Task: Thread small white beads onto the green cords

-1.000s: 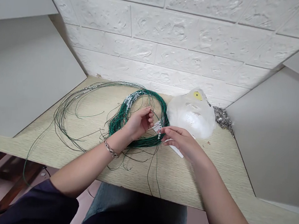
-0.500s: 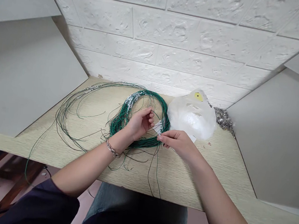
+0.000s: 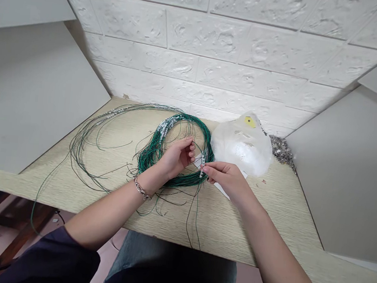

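Observation:
A coil of thin green cord (image 3: 150,155) lies on the table, with clusters of small white beads threaded along its upper left. Over the coil's middle, my left hand (image 3: 177,156) pinches the end of a cord between thumb and forefinger, its other fingers curled. At the coil's right side, my right hand (image 3: 223,177) is closed at the fingertips on a short row of white beads (image 3: 202,166) strung on cord. From these beads two loose cord ends, one green and one dark, hang towards the table's front edge. A white card (image 3: 198,161) lies partly hidden behind them.
Looser cord (image 3: 75,144) with beads spreads out on the left. A translucent plastic bag (image 3: 241,146) with a yellow spot stands right of the coil. Beyond it is a heap of silvery bits (image 3: 282,150). A white brick wall (image 3: 195,66) and grey side panels (image 3: 39,100) border the table.
My right hand's fingers have shifted slightly up and right along the beads, and more of the bead row shows below them. My left hand has barely moved.

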`<act>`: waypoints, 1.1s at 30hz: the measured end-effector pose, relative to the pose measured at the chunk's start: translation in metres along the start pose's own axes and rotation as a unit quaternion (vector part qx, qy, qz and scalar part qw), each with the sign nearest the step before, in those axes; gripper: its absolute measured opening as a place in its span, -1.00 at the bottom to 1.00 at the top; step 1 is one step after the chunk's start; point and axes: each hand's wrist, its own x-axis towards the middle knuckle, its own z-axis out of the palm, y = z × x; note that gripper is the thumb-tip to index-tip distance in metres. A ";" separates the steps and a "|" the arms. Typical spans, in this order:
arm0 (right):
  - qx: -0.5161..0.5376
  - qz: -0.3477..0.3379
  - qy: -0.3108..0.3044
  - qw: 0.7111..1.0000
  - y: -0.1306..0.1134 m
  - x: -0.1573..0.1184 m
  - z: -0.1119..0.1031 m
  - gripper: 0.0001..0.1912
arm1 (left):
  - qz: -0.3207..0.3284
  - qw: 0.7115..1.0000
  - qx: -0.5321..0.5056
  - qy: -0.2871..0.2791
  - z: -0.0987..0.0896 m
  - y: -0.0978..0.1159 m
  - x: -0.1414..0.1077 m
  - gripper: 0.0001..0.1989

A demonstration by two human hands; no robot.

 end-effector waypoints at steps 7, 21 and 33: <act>0.002 0.009 0.008 1.000 -0.003 -0.002 0.000 -0.68 | -0.001 1.000 0.004 -0.007 -0.001 -0.002 0.001 -0.91; 0.086 -0.003 0.037 0.996 -0.006 -0.002 0.001 -0.66 | 0.023 0.996 0.083 -0.034 0.001 -0.005 0.000 -0.80; 0.066 0.030 -0.023 0.997 -0.005 -0.001 0.001 -0.72 | 0.050 0.984 0.164 -0.053 0.004 -0.006 -0.003 -0.73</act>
